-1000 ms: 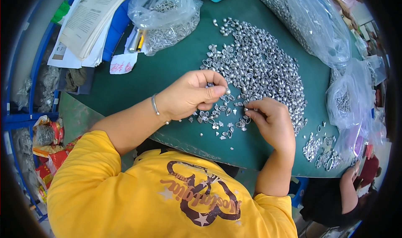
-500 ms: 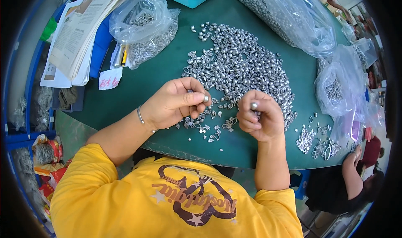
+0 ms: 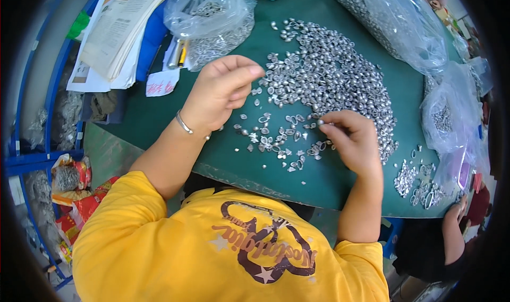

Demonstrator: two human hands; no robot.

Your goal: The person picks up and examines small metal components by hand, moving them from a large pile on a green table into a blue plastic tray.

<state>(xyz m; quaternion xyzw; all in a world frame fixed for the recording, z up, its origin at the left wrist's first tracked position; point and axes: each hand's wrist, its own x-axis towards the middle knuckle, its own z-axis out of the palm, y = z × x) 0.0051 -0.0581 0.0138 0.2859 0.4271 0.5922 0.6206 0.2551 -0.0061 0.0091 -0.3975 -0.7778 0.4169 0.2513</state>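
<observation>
A large heap of small, rounded silver metal pieces (image 3: 340,74) is spread over the green tabletop. At the heap's left edge, my left hand (image 3: 223,89) has thumb and forefinger pressed together; whatever they hold, if anything, is hidden. My right hand (image 3: 353,137) is closed at the heap's near side, pinching a small rounded silver piece (image 3: 320,122) between thumb and fingers. Between and below the hands lie scattered small metal parts (image 3: 271,140), some oval rings, some flat and jagged.
A clear bag of metal parts (image 3: 212,26), papers (image 3: 119,36) and two pen-like sticks (image 3: 182,52) lie at left. Larger filled bags (image 3: 393,26) line the right. Small sorted piles (image 3: 405,179) sit near right. Another person's arm (image 3: 453,233) rests beyond the table edge.
The view has shifted, so the table's contents appear farther right. My left hand has moved away from my right hand to the heap's left edge; the piece at its fingertips no longer shows.
</observation>
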